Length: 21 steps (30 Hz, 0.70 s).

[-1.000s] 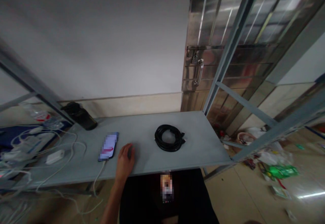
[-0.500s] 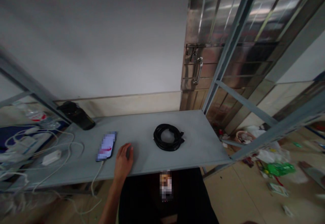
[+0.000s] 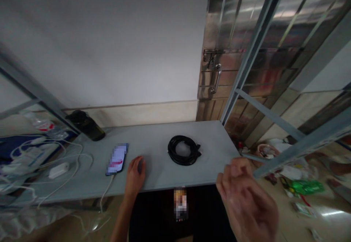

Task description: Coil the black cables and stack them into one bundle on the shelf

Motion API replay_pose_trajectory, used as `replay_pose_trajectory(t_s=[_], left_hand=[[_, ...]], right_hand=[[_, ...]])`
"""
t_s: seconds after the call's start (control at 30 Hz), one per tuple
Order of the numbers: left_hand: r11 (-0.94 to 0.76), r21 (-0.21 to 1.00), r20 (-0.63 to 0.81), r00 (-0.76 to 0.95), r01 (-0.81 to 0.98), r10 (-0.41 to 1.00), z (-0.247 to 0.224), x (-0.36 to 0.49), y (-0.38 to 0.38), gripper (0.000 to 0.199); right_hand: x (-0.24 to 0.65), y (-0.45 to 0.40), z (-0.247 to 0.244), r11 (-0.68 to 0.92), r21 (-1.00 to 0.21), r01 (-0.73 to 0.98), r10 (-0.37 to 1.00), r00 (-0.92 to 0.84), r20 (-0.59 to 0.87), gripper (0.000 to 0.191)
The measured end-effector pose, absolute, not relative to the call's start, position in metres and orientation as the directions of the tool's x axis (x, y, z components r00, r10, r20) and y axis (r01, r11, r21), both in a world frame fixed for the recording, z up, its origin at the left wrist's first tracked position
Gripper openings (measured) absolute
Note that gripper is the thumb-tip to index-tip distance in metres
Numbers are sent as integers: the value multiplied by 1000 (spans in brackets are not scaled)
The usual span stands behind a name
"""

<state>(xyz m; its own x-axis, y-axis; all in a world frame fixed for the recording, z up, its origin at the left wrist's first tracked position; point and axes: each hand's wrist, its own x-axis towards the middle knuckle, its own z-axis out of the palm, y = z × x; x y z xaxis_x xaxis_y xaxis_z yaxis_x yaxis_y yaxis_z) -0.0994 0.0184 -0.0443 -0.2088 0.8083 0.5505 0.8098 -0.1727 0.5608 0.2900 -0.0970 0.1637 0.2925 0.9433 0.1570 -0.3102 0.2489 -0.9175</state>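
Note:
A coil of black cable [image 3: 175,157] lies on the grey tabletop [image 3: 156,134], with its plug ends at the right side of the loop. My left hand [image 3: 135,173] rests near the table's front edge, left of the coil. Its thumb stands apart from the loosely bent fingers, and I see nothing held. Over the right front corner my right hand [image 3: 244,194] is raised, slightly blurred, with its fingers curled in and no object visible in them. A phone [image 3: 117,158] with a white charging cable lies just left of my left hand.
A dark bottle [image 3: 89,126] lies at the back left. White cables, a white charger [image 3: 59,170] and a clear plastic bottle [image 3: 52,128] crowd the left end. Metal posts [image 3: 253,51] rise at the table's ends. Below right, a green bottle [image 3: 307,187] lies among floor clutter.
My right hand has come up into view at the lower right. My left hand stays in about the same place on the table. The view has shifted slightly.

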Motion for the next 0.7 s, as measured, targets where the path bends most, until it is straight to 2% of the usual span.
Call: replay_pose_trajectory(t_s=[0.07, 0.23, 0.3, 0.5, 0.7], left_hand=[[-175, 565, 551, -210, 807, 808, -44, -99, 18, 39], [-174, 569, 546, -210, 804, 811, -42, -99, 18, 36], [-172, 570, 542, -211, 803, 813, -43, -99, 17, 36], [-172, 573, 540, -210, 801, 815, -43, -99, 16, 35], [-147, 586, 531, -242, 797, 812, -42, -98, 16, 35]], right_hand=[[286, -87, 157, 211, -921, -328, 947, 301, 110, 39], [285, -70, 114, 56, -883, -466, 919, 370, -137, 36], [287, -67, 99, 23, -869, -495, 914, 363, -183, 37], [289, -60, 86, 12, -861, -508, 914, 354, -196, 38], [286, -50, 85, 46, -896, -442, 939, 325, -112, 36]])
